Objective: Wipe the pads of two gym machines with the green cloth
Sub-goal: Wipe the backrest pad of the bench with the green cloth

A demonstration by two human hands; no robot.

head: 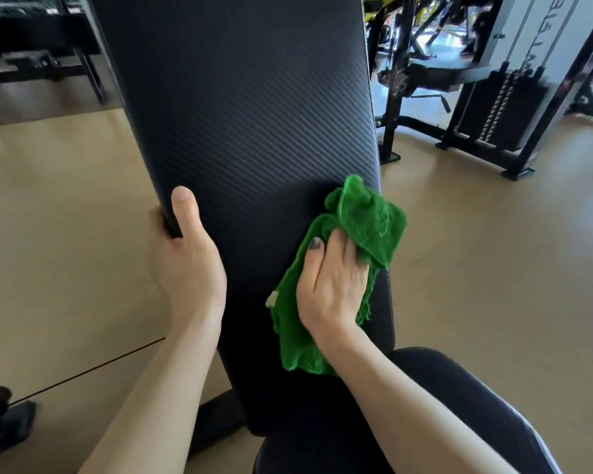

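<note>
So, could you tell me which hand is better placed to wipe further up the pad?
The right hand: it already presses the green cloth on the pad, while the left hand grips its edge.

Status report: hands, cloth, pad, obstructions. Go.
Left hand grips the pad's left edge. Right hand holds green cloth against the black pad, lower right. Nothing in the way.
</note>
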